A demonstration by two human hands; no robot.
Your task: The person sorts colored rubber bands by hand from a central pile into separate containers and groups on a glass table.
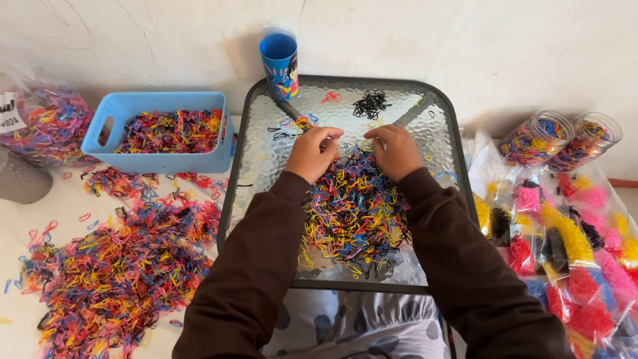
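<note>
Over at ten o'clock sits the blue basket (159,131), loaded with mixed-colour elastic bands, and beside it at the far left a clear bag (41,123) stuffed with more of the same. At twelve o'clock stands a blue cup (280,65); its contents can't be made out. At two o'clock two clear jars (559,138) lie tipped on their sides, packed with bands, and small packets (565,242) of sorted single colours spread down toward four o'clock.

Centre stage on the glass table (266,143): the pile of mixed bands (352,209), its long axis running from twelve down to six, the far end right under the fingers. A small black clump (371,103) sits apart at twelve.

Left hand (311,153) and right hand (397,151) are both at the pile's top edge, fingers curled in narrow, tips pinched close and touching bands. Whether either actually grips one, I can't tell.
</note>
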